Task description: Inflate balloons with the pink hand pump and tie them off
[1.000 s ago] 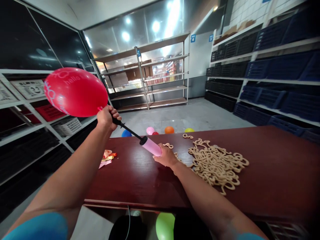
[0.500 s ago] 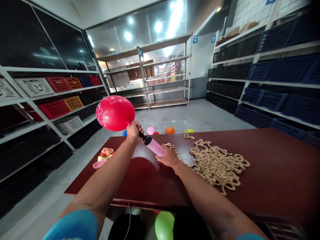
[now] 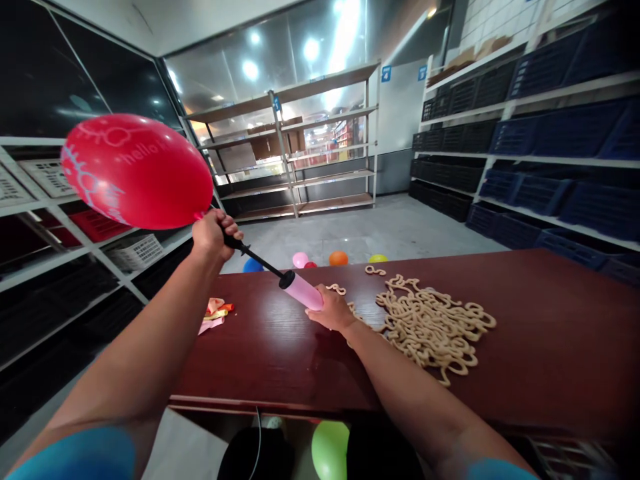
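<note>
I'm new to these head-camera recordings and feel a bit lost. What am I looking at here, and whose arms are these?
The view comes from a camera worn on a person's head, looking forward and down, so both arms are that person's own. The left hand grips the black handle end of a hand pump, where a red balloon sits inflated. The right hand holds the pink pump barrel against the dark wooden table. On the table lie a heap of beige cord-like loops and some limp uninflated balloons. Small balloons lie on the floor beyond.

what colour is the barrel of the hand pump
Pale pink, with a black cap and rod; the pump barrel shows clearly in the head view, gripped by the right hand.
</note>
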Motion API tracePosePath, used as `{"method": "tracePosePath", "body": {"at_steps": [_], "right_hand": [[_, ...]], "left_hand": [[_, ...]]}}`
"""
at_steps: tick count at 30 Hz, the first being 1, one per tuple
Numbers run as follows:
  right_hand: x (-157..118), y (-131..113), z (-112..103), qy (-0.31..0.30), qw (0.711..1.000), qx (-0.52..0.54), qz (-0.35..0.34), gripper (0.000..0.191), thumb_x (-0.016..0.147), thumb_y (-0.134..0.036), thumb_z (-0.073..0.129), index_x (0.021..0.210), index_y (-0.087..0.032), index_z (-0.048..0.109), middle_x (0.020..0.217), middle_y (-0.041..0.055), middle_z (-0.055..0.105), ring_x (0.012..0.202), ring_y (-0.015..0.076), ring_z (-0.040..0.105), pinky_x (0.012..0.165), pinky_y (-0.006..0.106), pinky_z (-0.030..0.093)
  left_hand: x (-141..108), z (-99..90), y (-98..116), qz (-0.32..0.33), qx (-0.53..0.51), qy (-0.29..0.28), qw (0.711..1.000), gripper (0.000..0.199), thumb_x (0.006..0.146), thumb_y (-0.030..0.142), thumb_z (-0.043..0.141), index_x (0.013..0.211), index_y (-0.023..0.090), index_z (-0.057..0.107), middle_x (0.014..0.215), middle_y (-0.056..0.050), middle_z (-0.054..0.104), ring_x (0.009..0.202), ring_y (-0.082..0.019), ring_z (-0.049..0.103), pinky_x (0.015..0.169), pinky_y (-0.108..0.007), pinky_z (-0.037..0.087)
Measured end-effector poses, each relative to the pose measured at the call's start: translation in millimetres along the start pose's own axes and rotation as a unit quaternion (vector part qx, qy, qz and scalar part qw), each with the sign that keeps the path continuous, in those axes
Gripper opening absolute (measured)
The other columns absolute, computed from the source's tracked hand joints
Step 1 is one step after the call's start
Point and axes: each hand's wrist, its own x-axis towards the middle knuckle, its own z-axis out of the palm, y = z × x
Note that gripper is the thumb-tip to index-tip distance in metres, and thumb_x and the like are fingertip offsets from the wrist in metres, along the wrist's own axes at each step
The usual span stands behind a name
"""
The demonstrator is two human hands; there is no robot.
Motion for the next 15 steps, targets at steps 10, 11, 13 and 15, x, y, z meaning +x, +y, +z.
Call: {"method": "tracePosePath", "body": {"at_steps": [10, 11, 13, 15], "right_hand": [[0.3, 15.5, 11.6, 0.013, 1.0, -0.017, 0.015, 0.03, 0.064, -0.034, 0.063, 0.088, -0.022, 0.05, 0.081, 0.0026, 0.061, 0.076, 0.0191, 0.058, 0.063, 0.028, 0.037], [0.8, 16.3, 12.2, 0.014, 1.0, -0.019, 0.012, 0.03, 0.064, -0.034, 0.063, 0.088, -0.022, 0.05, 0.082, 0.0028, 0.061, 0.076, 0.019, 0.058, 0.064, 0.027, 0.037], [1.3, 16.9, 12.4, 0.015, 1.0, -0.021, 0.006, 0.03, 0.064, -0.034, 0.064, 0.088, -0.022, 0.05, 0.082, 0.0028, 0.061, 0.076, 0.0184, 0.057, 0.064, 0.027, 0.037], [1.3, 16.0, 11.3, 0.014, 0.999, -0.028, 0.004, 0.032, 0.065, -0.035, 0.064, 0.089, -0.022, 0.049, 0.082, 0.0027, 0.061, 0.076, 0.018, 0.057, 0.064, 0.026, 0.037]], "left_hand": [[-9.8, 10.6, -76.4, -0.033, 0.008, 0.026, 0.999, 0.015, 0.061, 0.011, 0.044, 0.058, 0.02, 0.031, 0.046, 0.006, 0.026, 0.033, -0.006, 0.025, 0.033, -0.019, 0.021], [-12.4, 12.2, -83.6, -0.037, 0.011, 0.026, 0.999, 0.015, 0.061, 0.011, 0.043, 0.059, 0.02, 0.032, 0.046, 0.006, 0.026, 0.033, -0.006, 0.025, 0.033, -0.019, 0.021], [-18.4, 14.4, -96.0, -0.047, 0.016, 0.024, 0.998, 0.014, 0.062, 0.011, 0.043, 0.059, 0.02, 0.032, 0.045, 0.006, 0.026, 0.033, -0.006, 0.026, 0.033, -0.019, 0.021], [-24.4, 15.2, -104.8, -0.059, 0.019, 0.022, 0.998, 0.014, 0.062, 0.011, 0.043, 0.059, 0.02, 0.033, 0.045, 0.006, 0.027, 0.033, -0.007, 0.026, 0.033, -0.019, 0.021]]}}
